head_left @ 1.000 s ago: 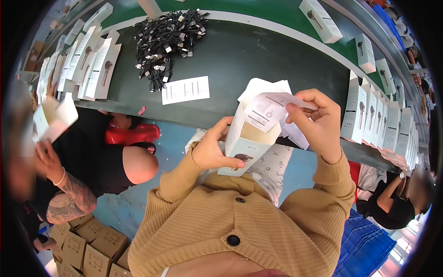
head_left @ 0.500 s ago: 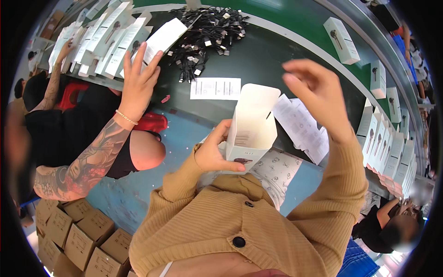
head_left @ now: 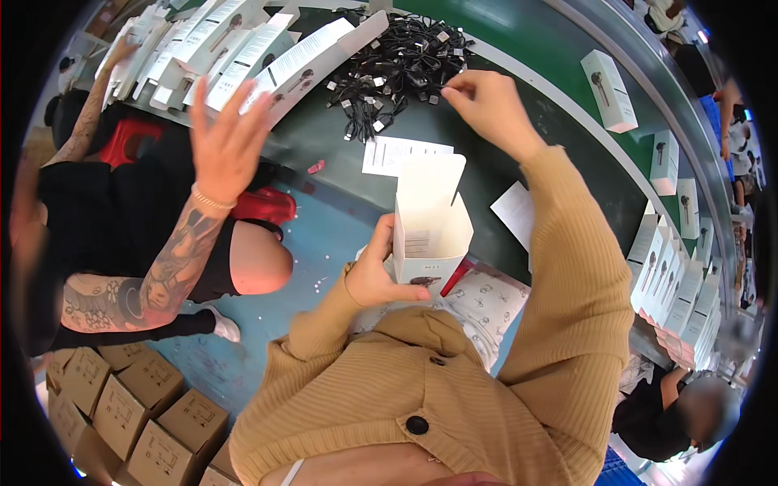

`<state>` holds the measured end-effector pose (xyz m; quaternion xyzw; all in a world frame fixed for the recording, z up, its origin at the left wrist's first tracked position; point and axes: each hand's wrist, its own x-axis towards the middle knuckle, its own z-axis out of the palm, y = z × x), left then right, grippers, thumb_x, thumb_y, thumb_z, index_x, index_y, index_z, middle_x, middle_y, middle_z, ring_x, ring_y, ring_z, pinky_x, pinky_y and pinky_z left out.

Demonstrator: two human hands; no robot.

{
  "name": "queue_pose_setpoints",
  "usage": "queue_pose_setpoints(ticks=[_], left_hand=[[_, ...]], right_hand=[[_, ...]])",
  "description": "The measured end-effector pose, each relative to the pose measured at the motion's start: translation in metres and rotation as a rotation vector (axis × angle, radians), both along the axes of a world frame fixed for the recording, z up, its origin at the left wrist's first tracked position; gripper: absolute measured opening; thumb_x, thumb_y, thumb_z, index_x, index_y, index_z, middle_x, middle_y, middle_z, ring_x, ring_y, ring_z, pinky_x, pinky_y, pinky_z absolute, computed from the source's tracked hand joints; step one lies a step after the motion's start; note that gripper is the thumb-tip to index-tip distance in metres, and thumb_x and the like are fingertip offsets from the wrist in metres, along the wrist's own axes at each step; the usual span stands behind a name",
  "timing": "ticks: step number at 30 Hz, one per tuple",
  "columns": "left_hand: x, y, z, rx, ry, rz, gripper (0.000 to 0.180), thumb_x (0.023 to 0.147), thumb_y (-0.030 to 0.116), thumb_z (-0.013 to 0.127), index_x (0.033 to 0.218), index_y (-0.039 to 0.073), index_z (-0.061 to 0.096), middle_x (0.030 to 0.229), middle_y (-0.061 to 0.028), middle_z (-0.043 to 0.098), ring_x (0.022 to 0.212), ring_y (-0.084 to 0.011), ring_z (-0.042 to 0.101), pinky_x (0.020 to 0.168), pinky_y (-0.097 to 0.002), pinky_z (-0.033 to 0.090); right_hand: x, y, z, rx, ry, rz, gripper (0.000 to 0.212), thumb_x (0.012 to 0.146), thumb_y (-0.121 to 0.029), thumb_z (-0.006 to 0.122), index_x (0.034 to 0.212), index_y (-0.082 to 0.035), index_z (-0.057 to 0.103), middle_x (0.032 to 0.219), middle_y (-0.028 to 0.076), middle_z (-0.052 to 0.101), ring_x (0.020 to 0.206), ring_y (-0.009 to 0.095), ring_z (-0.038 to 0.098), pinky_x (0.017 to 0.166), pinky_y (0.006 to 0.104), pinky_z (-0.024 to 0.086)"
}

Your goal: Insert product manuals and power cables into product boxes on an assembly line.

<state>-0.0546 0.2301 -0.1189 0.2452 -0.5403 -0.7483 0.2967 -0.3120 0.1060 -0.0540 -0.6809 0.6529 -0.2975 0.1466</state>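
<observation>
- Dark, pale-edged worktop (head_left: 567, 162), curving across the upper part of the view.
- Beyond its edge, a bright green strip (head_left: 551, 53) following the same curve.
- A grey rail (head_left: 660, 85) along the strip's far side, at upper right.
- Smooth blue floor (head_left: 271, 340), scattered with small white specks.
- Two red stools (head_left: 267, 206) at left, one farther back.
- Brown cartons (head_left: 154, 454) crowded together at lower left.
- Something blue (head_left: 617, 471), partly hidden, at lower right.
- Bright light toward the right edge; distant details there are too small to tell.
</observation>
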Motion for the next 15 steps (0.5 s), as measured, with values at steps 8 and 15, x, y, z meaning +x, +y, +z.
queue_pose_setpoints(ticks=[8,15], left_hand=[[-0.008,-0.008,-0.002,-0.011,-0.014,-0.065,0.105,0.057,0.024,0.092,0.136,0.008,0.025,0.130,-0.0095,0.046,0.123,-0.0211,0.043,0.103,-0.0366,0.034],[-0.012,0.001,0.005,-0.171,-0.097,-0.071,0.108,0.053,0.030,0.094,0.135,0.006,0.028,0.129,-0.0121,0.046,0.122,-0.0227,0.044,0.102,-0.0375,0.035]], right_hand=[[-0.028,0.074,0.081,-0.101,-0.236,-0.124,0.017,0.081,-0.015,0.070,0.085,0.001,0.068,0.060,0.000,0.056,0.056,0.005,0.046,0.051,0.0212,0.036],[0.000,0.165,0.146,-0.089,0.057,0.337,0.012,0.065,-0.006,0.076,0.074,-0.003,0.069,0.064,0.005,0.056,0.050,0.017,0.049,0.044,0.0271,0.032]])
